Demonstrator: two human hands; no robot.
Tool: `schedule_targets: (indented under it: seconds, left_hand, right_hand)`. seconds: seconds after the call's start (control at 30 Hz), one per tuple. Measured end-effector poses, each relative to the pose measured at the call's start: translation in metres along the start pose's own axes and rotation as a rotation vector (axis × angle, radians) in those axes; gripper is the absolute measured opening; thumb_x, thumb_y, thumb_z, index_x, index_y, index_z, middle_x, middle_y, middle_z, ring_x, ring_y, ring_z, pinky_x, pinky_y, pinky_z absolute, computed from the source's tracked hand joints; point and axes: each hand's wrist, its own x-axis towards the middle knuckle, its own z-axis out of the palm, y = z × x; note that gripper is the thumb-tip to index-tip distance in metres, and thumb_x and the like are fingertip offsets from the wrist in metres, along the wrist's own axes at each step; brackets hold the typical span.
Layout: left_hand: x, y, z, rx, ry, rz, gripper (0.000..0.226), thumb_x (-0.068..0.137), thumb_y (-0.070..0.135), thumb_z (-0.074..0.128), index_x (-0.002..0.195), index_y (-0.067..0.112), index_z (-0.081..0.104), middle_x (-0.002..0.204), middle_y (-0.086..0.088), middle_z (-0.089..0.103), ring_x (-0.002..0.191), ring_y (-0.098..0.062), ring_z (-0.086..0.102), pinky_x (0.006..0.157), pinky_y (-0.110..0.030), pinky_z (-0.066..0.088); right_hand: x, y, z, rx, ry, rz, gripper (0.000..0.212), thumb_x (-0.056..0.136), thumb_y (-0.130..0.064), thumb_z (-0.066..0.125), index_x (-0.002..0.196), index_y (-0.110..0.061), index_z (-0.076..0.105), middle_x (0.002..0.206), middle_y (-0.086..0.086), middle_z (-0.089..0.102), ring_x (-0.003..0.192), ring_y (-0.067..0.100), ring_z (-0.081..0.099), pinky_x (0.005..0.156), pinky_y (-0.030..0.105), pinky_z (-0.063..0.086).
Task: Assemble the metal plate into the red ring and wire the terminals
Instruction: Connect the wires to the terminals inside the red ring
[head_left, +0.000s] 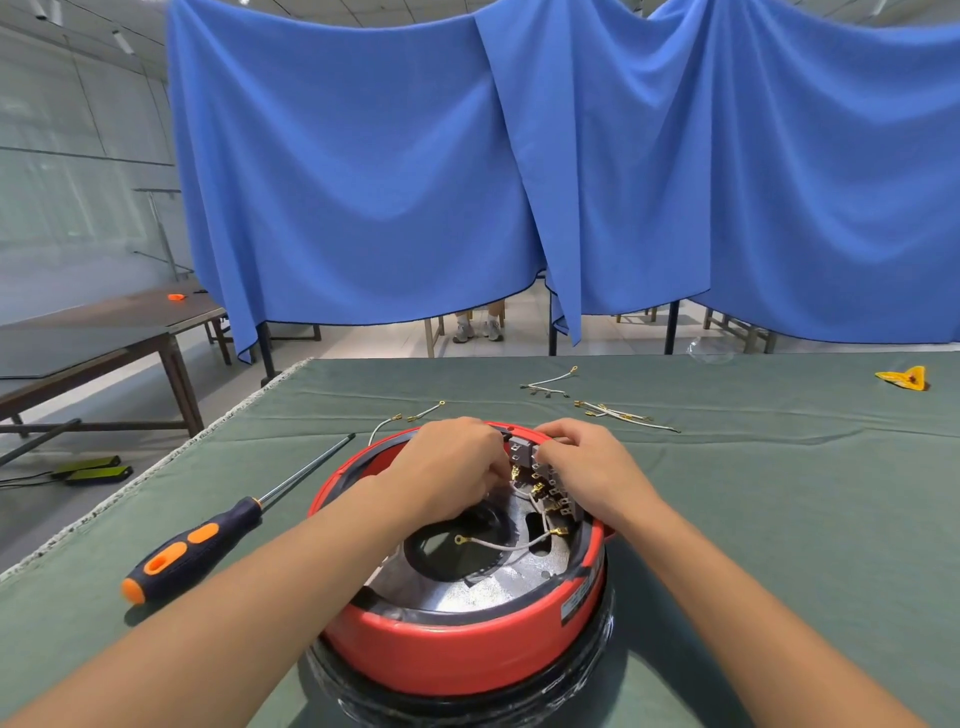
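Item: red ring (467, 654) with metal plate (467, 592) seated inside it, standing on a black base on the green table cloth (753, 519), directly before you. The ring looks rigid and fairly heavy, unlikely to slide; steady it by its outer wall if you must. The plate looks stiff, with cut edges around its openings, so keep your fingers off those rims. Item: grey terminal block (540, 467) at the far inner side of the ring, hard plastic with small brass tabs. Item: white wire (511, 544), thin and limp, with brass connectors that probably bend easily; take each by the connector's crimp, not the lead. Your left hand (452, 467) lies over the far left of the plate, fingers curled at a connector beside the block, seemingly pinching it, though the fingertips are hidden. Your right hand (587, 462) rests on the block from the right, fingers curled over its top and holding it. One lead lies loose across the plate's central opening, just nearer you than both hands. Spare wires (618, 413) lie beyond the ring; a screwdriver (208, 540) lies to your left.
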Motion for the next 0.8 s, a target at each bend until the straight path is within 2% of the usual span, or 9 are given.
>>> schedule_targets:
  seconds: [0.2,0.47,0.63,0.8]
  left_hand:
    - [0.0006,0.0003,0.0009,-0.027,0.031,-0.022,0.021,0.090,0.021,0.058,0.101,0.030,0.074,0.103,0.011,0.069,0.095,-0.012,0.060,0.065,-0.021,0.036]
    - [0.0019,0.0022,-0.0001,-0.029,0.024,-0.022,0.021,0.090,0.021,0.058,0.100,0.030,0.074,0.101,0.010,0.069,0.092,-0.014,0.060,0.064,-0.022,0.035]
    - [0.0020,0.0017,-0.0008,-0.052,0.007,-0.040,0.021,0.089,0.019,0.059,0.099,0.027,0.075,0.103,0.010,0.069,0.091,-0.013,0.061,0.058,-0.018,0.031]
    - [0.0026,0.0016,-0.0012,-0.056,0.003,-0.041,0.021,0.089,0.019,0.059,0.097,0.028,0.076,0.102,0.010,0.069,0.091,-0.013,0.061,0.062,-0.021,0.035]
  right_hand:
    - [-0.0007,0.0013,-0.0001,0.013,-0.003,-0.012,0.015,0.082,-0.018,0.056,0.088,-0.027,0.066,0.080,-0.007,0.067,0.069,0.014,0.057,0.064,0.030,0.045]
    - [0.0007,0.0021,0.0000,0.001,-0.004,0.002,0.016,0.082,-0.019,0.056,0.091,-0.027,0.067,0.085,-0.005,0.069,0.083,0.017,0.063,0.077,0.033,0.049]
    - [0.0003,0.0021,0.0001,-0.001,0.000,-0.001,0.016,0.082,-0.019,0.056,0.090,-0.027,0.067,0.083,-0.004,0.070,0.082,0.018,0.064,0.074,0.032,0.050]
    - [0.0008,0.0023,0.0003,0.005,-0.001,-0.003,0.016,0.082,-0.020,0.056,0.092,-0.026,0.067,0.083,-0.004,0.069,0.078,0.017,0.063,0.072,0.032,0.049]
